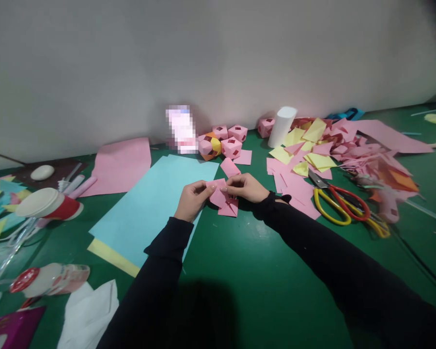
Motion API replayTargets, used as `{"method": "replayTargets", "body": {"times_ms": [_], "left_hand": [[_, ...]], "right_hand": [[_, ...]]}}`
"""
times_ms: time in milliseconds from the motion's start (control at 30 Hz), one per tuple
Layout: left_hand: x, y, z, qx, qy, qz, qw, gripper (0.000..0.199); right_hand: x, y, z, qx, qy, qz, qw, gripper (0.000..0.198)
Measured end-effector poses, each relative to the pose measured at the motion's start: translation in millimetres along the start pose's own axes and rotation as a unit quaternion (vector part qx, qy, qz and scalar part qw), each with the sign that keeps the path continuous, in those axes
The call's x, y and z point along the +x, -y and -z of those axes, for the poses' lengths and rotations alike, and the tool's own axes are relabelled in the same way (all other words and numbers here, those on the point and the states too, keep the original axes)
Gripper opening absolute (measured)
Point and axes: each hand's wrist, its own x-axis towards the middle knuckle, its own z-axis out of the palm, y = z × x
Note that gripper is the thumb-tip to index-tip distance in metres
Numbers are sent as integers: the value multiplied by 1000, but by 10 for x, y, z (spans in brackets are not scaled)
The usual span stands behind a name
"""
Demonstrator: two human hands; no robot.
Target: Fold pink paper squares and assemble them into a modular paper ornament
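Observation:
A small folded piece of pink paper [217,196] is held up between my two hands over the green table. My left hand [192,198] pinches its left side between thumb and fingers. On the opposite side, my right hand [250,187] grips it with the fingers closed and partly hidden. Just beneath lies a folded pink paper square [228,209]. Another pink paper strip [230,167] rests behind the right hand. Farther back sit several folded pink paper cubes [231,147], with a yellow and orange piece [215,145] among them.
Light blue sheets [145,203] lie left of my hands. To the right are scissors [336,194], a hot glue gun [387,203], paper scraps [312,140] and a white paper roll [282,127]. A phone [182,128] leans on the wall; a cup [58,204] and bottle [54,279] lie left.

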Motion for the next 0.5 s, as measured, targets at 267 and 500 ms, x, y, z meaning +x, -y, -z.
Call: {"method": "replayTargets", "body": {"times_ms": [267,500], "left_hand": [[-13,-32,-22,17,2,-11,1000,32],[17,63,19,39,19,-5,999,31]], "right_hand": [[-3,-5,-2,-4,-1,3,1000,35],[3,-26,0,-4,6,6,1000,37]]}}
